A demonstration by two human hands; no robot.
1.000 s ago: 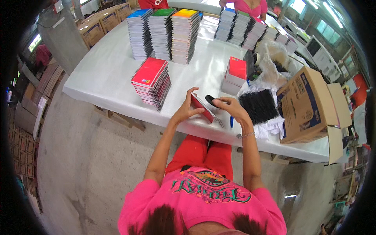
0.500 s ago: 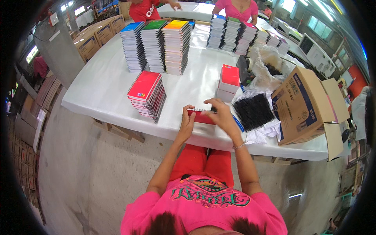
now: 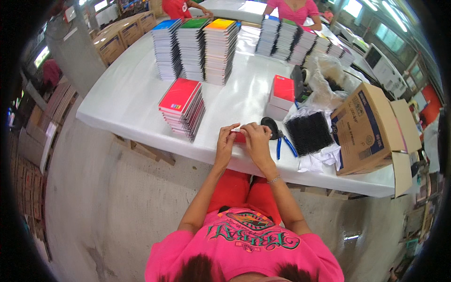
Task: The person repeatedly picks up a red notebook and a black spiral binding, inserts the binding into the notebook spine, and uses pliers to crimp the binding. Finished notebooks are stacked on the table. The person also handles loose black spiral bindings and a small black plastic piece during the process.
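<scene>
Both hands meet at the near edge of the long white bench (image 3: 127, 101), closed together on a small red-covered notebook (image 3: 240, 137): the left hand (image 3: 226, 140) pinches its left end and the right hand (image 3: 256, 139) folds over its right end, so only a sliver of red cover shows between the fingers. Whether the notebook rests on the bench or is lifted just off it cannot be told.

Just left of the hands lies a leaning stack of red-covered notebooks (image 3: 182, 107) with a small coloured label at its near corner. Farther back stand three tall stacks of notebooks, topped blue (image 3: 165, 49), green (image 3: 192, 47) and yellow (image 3: 220, 49). A short stack with a red cover (image 3: 283, 96) sits beyond the right hand, and a row of further stacks (image 3: 300, 44) runs along the far edge of the bench.

Right of the hands lie a round black tool (image 3: 269, 126), blue-handled pliers (image 3: 283, 144) and a black bundle of spiral wire bindings (image 3: 308, 133) on white wrapping. A brown cardboard carton with blue print (image 3: 364, 129) lies tipped on its side at the right end, flaps open; its contents are hidden. Crumpled clear plastic bags (image 3: 324, 77) sit behind it. More brown cartons (image 3: 120, 40) stand beyond the far left of the bench.
</scene>
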